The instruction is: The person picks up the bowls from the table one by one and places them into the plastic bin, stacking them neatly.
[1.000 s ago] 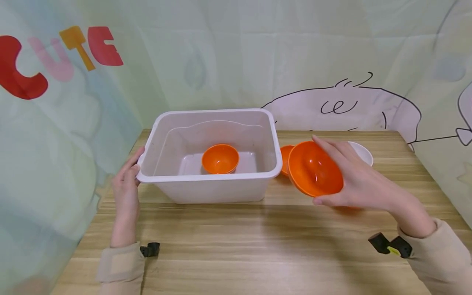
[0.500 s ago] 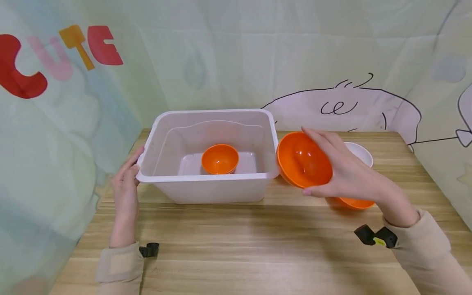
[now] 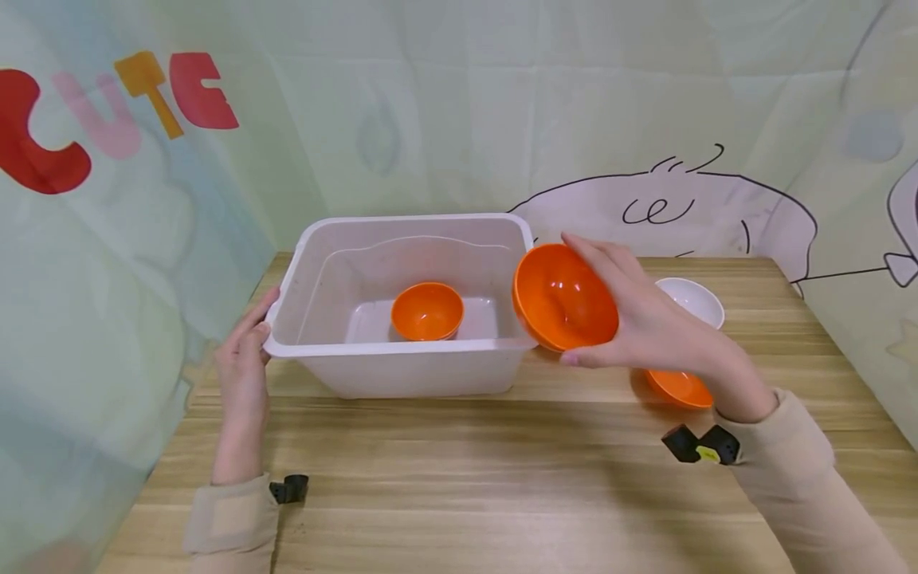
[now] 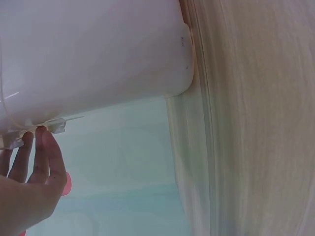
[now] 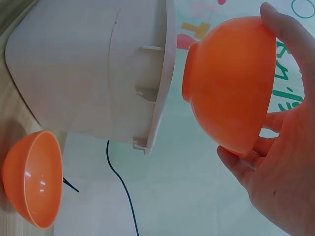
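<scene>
An orange bowl (image 3: 562,299) is held up and tilted by my right hand (image 3: 649,331), fingers on the far rim and thumb on the near side. It overlaps the right rim of a white plastic tub (image 3: 402,371) in the head view. The right wrist view shows the bowl's outside (image 5: 231,83), above the tub's rim. My left hand (image 3: 244,363) grips the tub's left rim; its fingers (image 4: 42,162) reach under that edge. Inside the tub an orange bowl (image 3: 428,312) sits upright on the floor.
Right of the tub, an orange bowl (image 3: 681,388) and a white bowl (image 3: 692,301) stand on the wooden table (image 3: 445,486). Another orange bowl (image 5: 34,179) near the tub shows in the right wrist view. Printed fabric (image 3: 402,104) hangs behind and beside the table.
My right hand has carried the orange bowl leftward and slightly up, to the tub's right rim. More of the orange and white bowls at right shows. My left hand stays at the rim.
</scene>
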{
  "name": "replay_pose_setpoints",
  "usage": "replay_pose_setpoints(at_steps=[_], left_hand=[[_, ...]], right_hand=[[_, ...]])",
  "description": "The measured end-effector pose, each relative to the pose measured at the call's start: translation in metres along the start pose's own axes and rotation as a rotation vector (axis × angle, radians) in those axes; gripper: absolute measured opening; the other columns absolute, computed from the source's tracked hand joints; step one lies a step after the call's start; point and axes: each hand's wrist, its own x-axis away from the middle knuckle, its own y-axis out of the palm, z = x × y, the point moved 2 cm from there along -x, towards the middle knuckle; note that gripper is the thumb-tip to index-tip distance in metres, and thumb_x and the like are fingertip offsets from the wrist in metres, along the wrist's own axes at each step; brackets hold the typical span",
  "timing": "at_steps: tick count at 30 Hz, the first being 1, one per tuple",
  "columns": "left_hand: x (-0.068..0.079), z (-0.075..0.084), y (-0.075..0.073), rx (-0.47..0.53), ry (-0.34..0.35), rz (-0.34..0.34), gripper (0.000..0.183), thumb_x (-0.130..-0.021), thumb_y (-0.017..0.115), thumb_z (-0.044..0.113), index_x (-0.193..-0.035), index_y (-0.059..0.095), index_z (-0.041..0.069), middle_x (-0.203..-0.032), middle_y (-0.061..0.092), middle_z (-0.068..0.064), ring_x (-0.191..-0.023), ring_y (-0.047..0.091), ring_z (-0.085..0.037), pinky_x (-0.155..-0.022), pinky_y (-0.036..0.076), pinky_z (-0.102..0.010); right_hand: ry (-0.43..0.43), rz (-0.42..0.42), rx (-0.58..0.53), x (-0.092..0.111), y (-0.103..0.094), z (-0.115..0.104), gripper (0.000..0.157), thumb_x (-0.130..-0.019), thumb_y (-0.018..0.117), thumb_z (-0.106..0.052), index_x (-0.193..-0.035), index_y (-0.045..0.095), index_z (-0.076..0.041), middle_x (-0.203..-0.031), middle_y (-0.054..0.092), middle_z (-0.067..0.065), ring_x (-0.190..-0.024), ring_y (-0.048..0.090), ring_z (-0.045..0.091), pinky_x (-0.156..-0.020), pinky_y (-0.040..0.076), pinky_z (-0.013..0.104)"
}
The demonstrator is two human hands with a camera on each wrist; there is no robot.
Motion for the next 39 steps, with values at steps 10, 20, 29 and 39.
replay_pose_setpoints(at_steps=[10, 20, 29, 39], left_hand=[[0.001, 0.001, 0.001, -0.015, 0.003, 0.002, 0.038, -0.098, 0.041, 0.015, -0.13, 0.062, 0.018, -0.14, 0.056, 0.006, -0.124, 0.052, -0.009, -0.084, 0.044, -0.013], [0.001, 0.001, 0.0, -0.002, -0.001, 0.017, 0.038, -0.097, 0.042, 0.014, -0.129, 0.063, 0.016, -0.136, 0.059, 0.007, -0.12, 0.054, -0.007, -0.083, 0.045, -0.012], [-0.002, 0.0, -0.001, -0.037, -0.007, -0.004, 0.037, -0.098, 0.042, 0.015, -0.13, 0.062, 0.018, -0.138, 0.058, 0.007, -0.125, 0.051, -0.008, -0.085, 0.044, -0.011], [-0.003, 0.0, -0.002, -0.015, -0.017, 0.016, 0.037, -0.098, 0.043, 0.014, -0.129, 0.063, 0.017, -0.134, 0.061, 0.008, -0.121, 0.054, -0.006, -0.083, 0.045, -0.011]], right_hand=[[0.014, -0.006, -0.063, -0.016, 0.008, 0.0, 0.115, -0.065, 0.085, -0.045, -0.152, 0.011, -0.04, -0.152, 0.028, -0.002, -0.135, 0.028, 0.016, -0.099, 0.043, 0.049], [-0.007, -0.002, -0.083, -0.033, 0.015, 0.0, 0.114, -0.066, 0.085, -0.042, -0.153, 0.011, -0.038, -0.151, 0.031, -0.001, -0.135, 0.029, 0.019, -0.1, 0.044, 0.049], [-0.032, -0.006, -0.05, -0.048, 0.018, -0.005, 0.115, -0.065, 0.085, -0.045, -0.153, 0.013, -0.034, -0.149, 0.034, 0.002, -0.135, 0.029, 0.021, -0.099, 0.043, 0.05], [-0.097, -0.069, 0.004, -0.073, 0.019, -0.012, 0.111, -0.069, 0.081, -0.045, -0.154, 0.015, -0.022, -0.152, 0.03, 0.006, -0.138, 0.026, 0.022, -0.108, 0.035, 0.049]])
